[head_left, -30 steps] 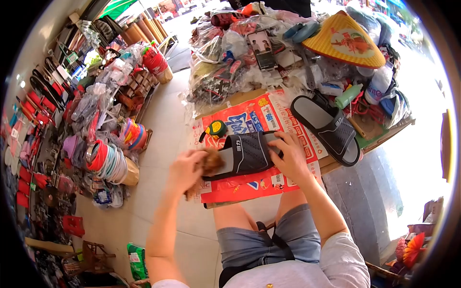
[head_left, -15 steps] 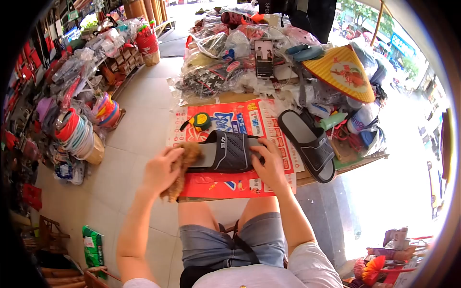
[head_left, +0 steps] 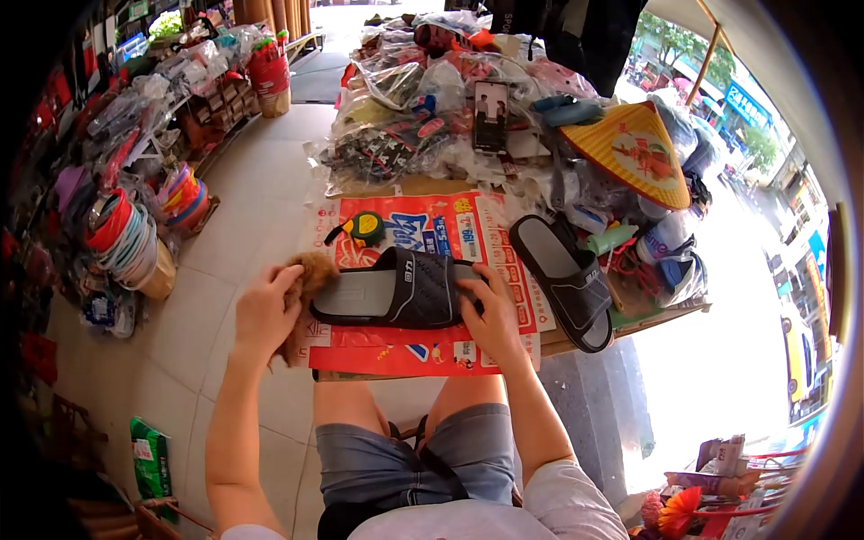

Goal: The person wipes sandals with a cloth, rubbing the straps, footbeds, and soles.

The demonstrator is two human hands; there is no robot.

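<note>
A black slide sandal (head_left: 427, 290) with a grey footbed lies sideways on a red printed paper sheet (head_left: 378, 357). My right hand (head_left: 489, 312) grips its toe end, thumb and fingers on the edge. At the heel end, my left hand (head_left: 270, 310) is closed around a brown furry cloth (head_left: 309, 277), which hangs down below the fingers. The cloth is at the heel tip; whether it touches there I cannot tell. The matching sandal (head_left: 565, 279) rests at a slant to the right. A yellow and black tape measure (head_left: 364, 229) sits on the paper behind the held sandal.
Behind the paper, plastic-wrapped goods (head_left: 387, 144) are piled up, with a phone (head_left: 490, 117) propped upright on them. A yellow conical hat (head_left: 634, 155) leans at the right. Stacked buckets (head_left: 135, 247) and other wares line the left side of the tiled floor.
My left hand has drawn the furry cloth left, off the footbed to the heel end, uncovering the heel area. My right hand keeps its hold on the toe. The camera view has shifted slightly.
</note>
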